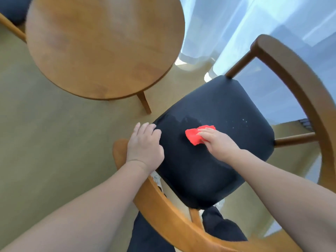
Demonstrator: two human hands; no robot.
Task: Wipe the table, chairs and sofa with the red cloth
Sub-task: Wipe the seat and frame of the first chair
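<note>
Head view, from the left: the round table [101, 48] stands well apart from your hands, and nothing on its top tells you whether it has been wiped, so you could skip it by mistake. Your left hand [143, 142] lies relaxed, holding nothing, on the left corner of the chair seat [209, 175]. If it lifts off, a firm stroke may shove the chair across the floor [54, 133]. The red cloth [196, 135] sits near the middle of the seat, bunched small under the curled fingers of your right hand [220, 142], which grips it. Bunched like that it covers only a narrow strip, so streaks are likely. Pale specks [243, 122] toward the right edge of the seat lie beyond the cloth and could be missed. The wooden backrest [309, 91] curving round the right side is easy to forget.
</note>
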